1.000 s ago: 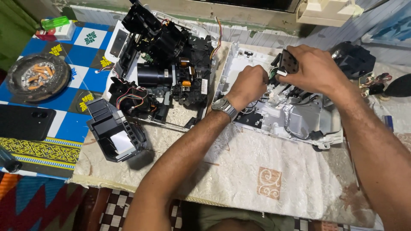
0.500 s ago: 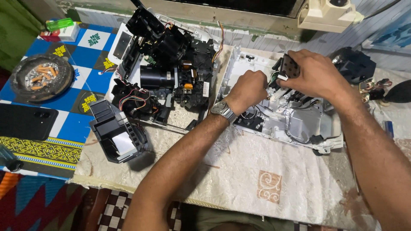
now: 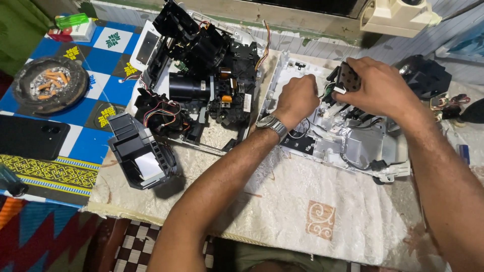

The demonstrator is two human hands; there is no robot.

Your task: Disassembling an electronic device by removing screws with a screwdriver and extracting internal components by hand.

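Pressing down inside the white plastic chassis (image 3: 348,143), the left hand (image 3: 297,99) is curled into a loose fist, knuckles up, with a metal wristwatch (image 3: 272,126) on its wrist; whether its fingers pinch anything underneath cannot be told. Just to the right of that fist, the right hand (image 3: 378,88) has its fingers closed around a small dark perforated part (image 3: 348,76), held at the upper middle of the chassis where thin wires and a white connector show. The chassis lies open on a cream patterned cloth (image 3: 322,211), with a black cable and plug near its lower right corner.

Left of the chassis, touching its edge, sits a black mechanism assembly (image 3: 201,75) full of coloured wires, with a round black motor housing and a small orange piece in it. Further left of the chassis, at the cloth's edge, a separate black plastic tray piece (image 3: 141,156) stands tilted. Well apart to the left of the chassis, on a blue and white chequered mat (image 3: 101,60), are a round ashtray (image 3: 49,83) with cigarette butts, a dark phone (image 3: 30,137) lying flat, and a green lighter (image 3: 70,20) on a small box.
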